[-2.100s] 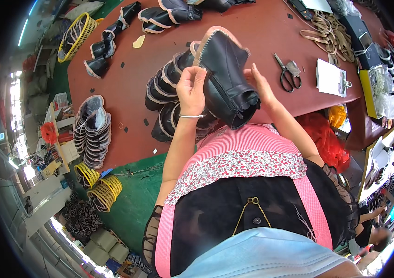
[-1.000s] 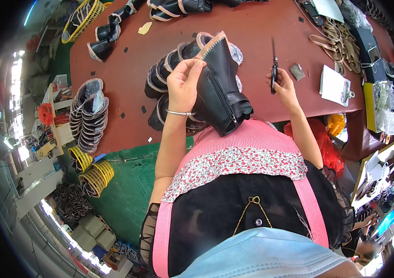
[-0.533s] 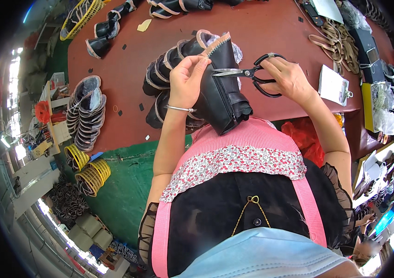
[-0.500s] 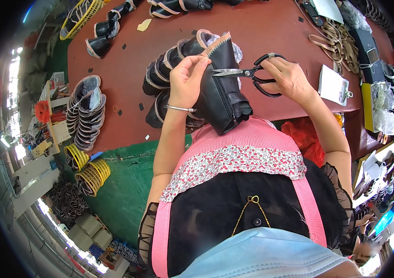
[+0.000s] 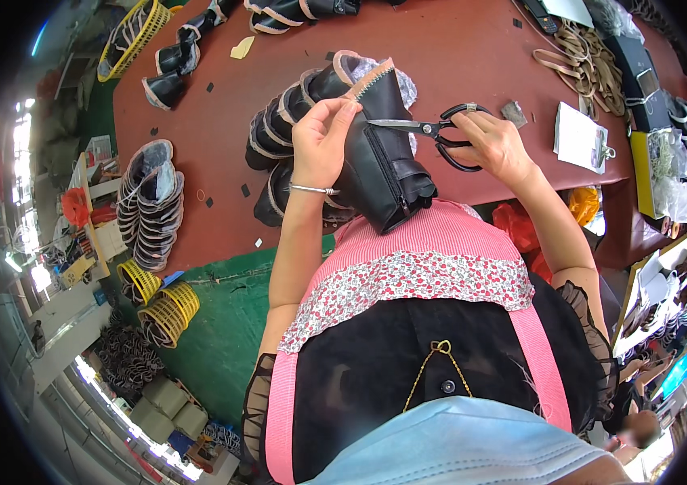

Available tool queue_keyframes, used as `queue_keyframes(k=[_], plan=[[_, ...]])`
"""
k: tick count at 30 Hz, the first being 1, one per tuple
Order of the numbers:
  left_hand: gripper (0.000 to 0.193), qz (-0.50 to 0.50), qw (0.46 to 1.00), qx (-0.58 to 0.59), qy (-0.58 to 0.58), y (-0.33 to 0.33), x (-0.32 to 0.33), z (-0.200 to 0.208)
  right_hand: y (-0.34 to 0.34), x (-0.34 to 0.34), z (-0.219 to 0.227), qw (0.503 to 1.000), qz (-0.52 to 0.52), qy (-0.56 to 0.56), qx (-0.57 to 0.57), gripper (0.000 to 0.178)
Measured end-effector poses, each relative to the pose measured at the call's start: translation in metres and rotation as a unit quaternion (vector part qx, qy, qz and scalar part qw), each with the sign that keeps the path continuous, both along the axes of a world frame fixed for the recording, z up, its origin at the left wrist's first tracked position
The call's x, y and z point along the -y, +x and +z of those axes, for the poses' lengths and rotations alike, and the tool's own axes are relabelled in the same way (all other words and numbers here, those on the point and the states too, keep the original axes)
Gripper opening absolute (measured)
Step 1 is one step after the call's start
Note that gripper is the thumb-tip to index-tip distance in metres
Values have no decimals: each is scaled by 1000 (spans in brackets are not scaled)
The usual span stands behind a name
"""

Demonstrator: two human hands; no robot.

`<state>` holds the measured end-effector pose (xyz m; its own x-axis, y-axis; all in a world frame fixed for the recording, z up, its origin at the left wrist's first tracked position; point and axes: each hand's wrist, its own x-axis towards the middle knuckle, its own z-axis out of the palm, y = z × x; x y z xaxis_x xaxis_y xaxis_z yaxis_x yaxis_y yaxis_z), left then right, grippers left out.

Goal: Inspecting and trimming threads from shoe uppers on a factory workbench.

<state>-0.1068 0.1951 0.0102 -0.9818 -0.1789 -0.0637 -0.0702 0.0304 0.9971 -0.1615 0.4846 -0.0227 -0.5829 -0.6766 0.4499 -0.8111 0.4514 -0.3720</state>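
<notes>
A black leather boot upper (image 5: 382, 145) with a zipper and a zigzag-stitched tan edge leans between my body and the table. My left hand (image 5: 320, 141) pinches its upper left edge between thumb and fingers. In my right hand (image 5: 495, 144) are black-handled scissors (image 5: 432, 129), their blades pointing left across the front of the upper near the top of the zipper. The blades look nearly closed; whether they touch the leather I cannot tell. Behind the upper lies a row of more boot uppers (image 5: 279, 120) with fuzzy grey lining.
The red-brown table (image 5: 456, 48) carries a stack of lined uppers (image 5: 152, 206) at left and more uppers (image 5: 170, 87) at the far left. Tan straps (image 5: 586, 69) and a white notepad on a clip (image 5: 579, 137) lie at right. Yellow baskets (image 5: 172, 311) stand below the left edge.
The scissors have shifted slightly left and their blades have come closer together. A small grey piece on the table now shows beside my right hand. My left hand keeps its pinch.
</notes>
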Motion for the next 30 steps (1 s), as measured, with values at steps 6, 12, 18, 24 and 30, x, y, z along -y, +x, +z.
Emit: queue_keyframes(k=[6, 12, 18, 24, 30], plan=[[19, 52, 998, -18, 41, -2, 4, 1, 8, -11, -73, 912, -205, -183, 304, 40], [33, 72, 914, 31, 398, -4, 25, -4, 48, -79, -237, 873, -398, 58, 277, 48], [34, 2, 856, 58, 513, 7, 12, -31, 49, -23, -133, 937, -238, -32, 253, 55], [40, -194, 912, 45, 359, 1, -50, -76, 64, 78, -11, 822, 6, -285, 492, 54], [28, -10, 935, 280, 217, 68, -15, -117, 65, 99, -36, 805, -177, -359, 437, 25]])
